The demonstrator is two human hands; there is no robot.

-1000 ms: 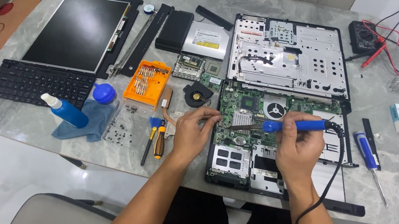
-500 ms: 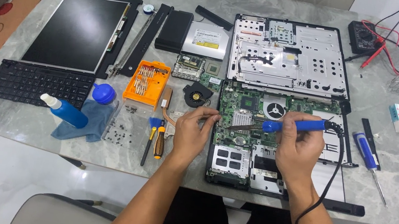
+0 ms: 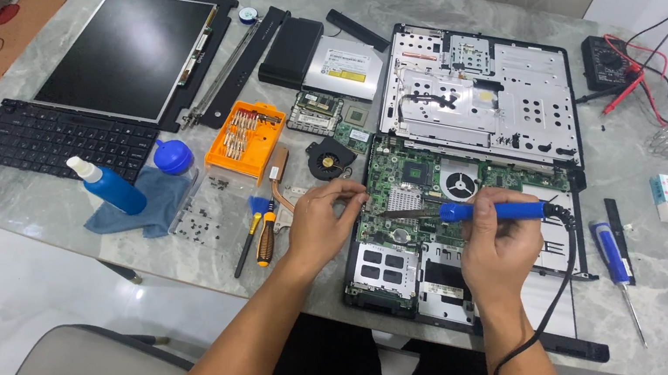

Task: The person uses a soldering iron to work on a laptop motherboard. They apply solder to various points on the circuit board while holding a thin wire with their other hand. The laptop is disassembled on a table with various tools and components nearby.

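A green laptop motherboard (image 3: 405, 181) lies in an opened black laptop base (image 3: 508, 324) in front of me. My right hand (image 3: 501, 252) grips a blue-handled soldering iron (image 3: 494, 210) whose metal tip points left onto the board beside a silver chip (image 3: 404, 200). Its black cord (image 3: 559, 274) runs down past my wrist. My left hand (image 3: 325, 217) rests at the board's left edge with thumb and forefinger pinched near the iron's tip; whether something thin is held there I cannot tell.
A detached screen (image 3: 129, 51), keyboard (image 3: 58, 142), orange bit set (image 3: 244, 141), small fan (image 3: 329, 159), screwdrivers (image 3: 261, 234), blue spray bottle (image 3: 106, 189) on a cloth and loose screws lie left. A metal chassis plate (image 3: 489, 96), optical drive (image 3: 343, 65), multimeter (image 3: 608, 65) and blue screwdriver (image 3: 614, 265) lie behind and right.
Both hands stay in place over the board; the soldering iron's tip holds at the same spot. No clear movement.
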